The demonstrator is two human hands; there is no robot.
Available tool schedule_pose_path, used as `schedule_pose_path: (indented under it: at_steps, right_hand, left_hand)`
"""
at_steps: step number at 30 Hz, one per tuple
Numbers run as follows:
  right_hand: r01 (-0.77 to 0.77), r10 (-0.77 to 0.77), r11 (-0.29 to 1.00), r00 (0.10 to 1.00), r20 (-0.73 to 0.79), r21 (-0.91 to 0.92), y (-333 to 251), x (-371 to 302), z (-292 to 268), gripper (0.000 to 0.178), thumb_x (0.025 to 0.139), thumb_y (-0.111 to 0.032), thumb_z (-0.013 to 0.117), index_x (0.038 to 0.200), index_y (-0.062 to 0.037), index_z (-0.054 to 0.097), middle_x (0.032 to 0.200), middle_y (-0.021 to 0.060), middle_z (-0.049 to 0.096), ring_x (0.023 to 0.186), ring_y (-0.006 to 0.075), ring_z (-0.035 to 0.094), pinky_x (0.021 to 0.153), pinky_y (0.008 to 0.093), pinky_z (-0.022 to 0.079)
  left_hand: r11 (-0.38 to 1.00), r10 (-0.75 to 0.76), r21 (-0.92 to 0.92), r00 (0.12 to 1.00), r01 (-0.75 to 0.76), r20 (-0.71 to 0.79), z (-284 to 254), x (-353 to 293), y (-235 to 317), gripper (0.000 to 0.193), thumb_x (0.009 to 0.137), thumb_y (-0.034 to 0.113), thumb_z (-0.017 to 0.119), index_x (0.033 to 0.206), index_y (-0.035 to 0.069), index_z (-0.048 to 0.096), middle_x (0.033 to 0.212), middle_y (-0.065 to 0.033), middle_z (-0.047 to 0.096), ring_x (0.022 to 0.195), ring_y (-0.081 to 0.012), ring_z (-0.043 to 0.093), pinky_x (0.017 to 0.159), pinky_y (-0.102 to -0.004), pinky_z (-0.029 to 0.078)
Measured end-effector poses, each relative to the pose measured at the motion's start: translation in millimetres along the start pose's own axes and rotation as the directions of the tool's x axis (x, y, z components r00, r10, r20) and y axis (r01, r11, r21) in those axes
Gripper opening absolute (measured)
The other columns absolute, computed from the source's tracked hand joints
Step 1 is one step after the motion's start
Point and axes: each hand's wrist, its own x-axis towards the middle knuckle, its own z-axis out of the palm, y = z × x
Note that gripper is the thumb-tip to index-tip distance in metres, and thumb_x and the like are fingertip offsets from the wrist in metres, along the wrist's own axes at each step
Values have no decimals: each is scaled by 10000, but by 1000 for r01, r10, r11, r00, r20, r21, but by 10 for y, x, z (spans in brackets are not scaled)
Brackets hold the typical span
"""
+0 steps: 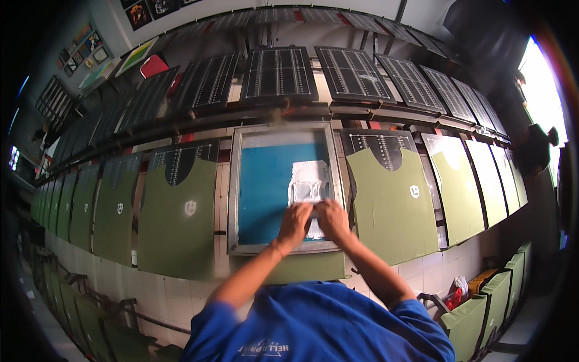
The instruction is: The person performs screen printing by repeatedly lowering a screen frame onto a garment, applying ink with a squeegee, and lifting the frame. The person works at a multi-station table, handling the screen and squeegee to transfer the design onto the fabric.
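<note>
A screen-printing frame (234, 199) with a pale metal rim and blue mesh (262, 187) lies in front of me, over a board with olive-green fabric (307, 268) showing below it. White ink (309, 171) is spread in a patch on the right half of the mesh. My left hand (294, 224) and my right hand (333, 222) are side by side on that patch, fingers closed around a squeegee (314, 213). Most of the squeegee is hidden by my hands. More white ink (315, 230) shows between my wrists.
Olive-green shirt pieces with small white badge prints lie on boards to the left (178, 223) and right (395, 205). Behind the frame runs a rail (205, 114), then a row of black boards (279, 75). At lower right, a red and clear bag (457, 292) sits beside more green-covered boards.
</note>
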Motion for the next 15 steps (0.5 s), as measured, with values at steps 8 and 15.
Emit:
schedule_pose_path:
  at_steps: [8,15]
  right_hand:
    - [-94,106,992,983,151,-85,-288,-1070,141,482,725,-272,713,1183,-152,622,1207,65,566,1137,287,497,948,424,412]
    - [-221,241,960,965,-105,175,7,-1101,-77,490,829,-308,690,1251,-86,578,1282,137,541,1185,344,497,987,457,427]
  left_hand:
    - [993,-67,113,976,44,206,165,-1007,333,453,840,112,631,1258,-42,554,1273,-184,535,1194,-400,467,1042,-473,385]
    - [926,-203,318,979,202,-31,-286,-1056,-3,413,925,243,616,1210,-53,573,1262,-227,526,1178,-402,474,1044,-490,360]
